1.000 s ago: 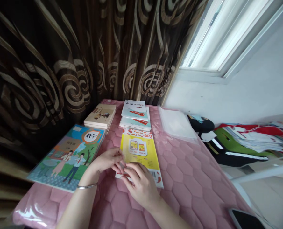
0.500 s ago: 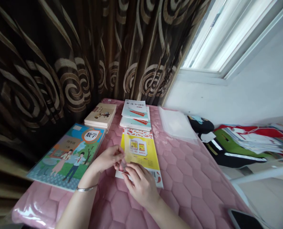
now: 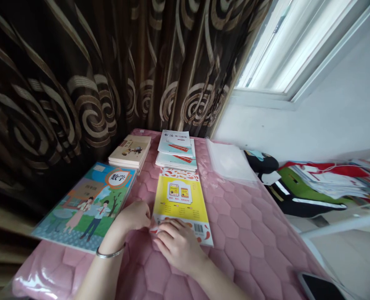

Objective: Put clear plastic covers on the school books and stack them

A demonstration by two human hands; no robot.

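A yellow booklet [image 3: 185, 200] with a white and red border lies back side up on the pink quilted surface [image 3: 234, 225]. My left hand [image 3: 136, 216], with a silver bangle at the wrist, is closed at the booklet's lower left edge; its fingertips are turned away from me. My right hand [image 3: 180, 243] covers part of the lower edge and left corner, its bent fingers pressed together. A bit of something clear and glossy shows between the hands. What either hand pinches there is hidden.
A blue maths textbook [image 3: 85, 204] lies to the left, with a stack of beige books [image 3: 130, 150] behind it. White-and-teal workbooks [image 3: 176, 146] sit beyond the booklet. Clear plastic sheets [image 3: 230, 162] lie right of them. A phone [image 3: 319, 287] rests at the near right.
My left hand has dropped toward me and left, its fingers now down at the booklet's edge. My right hand has shifted slightly left and down. The booklet shows more of its left side.
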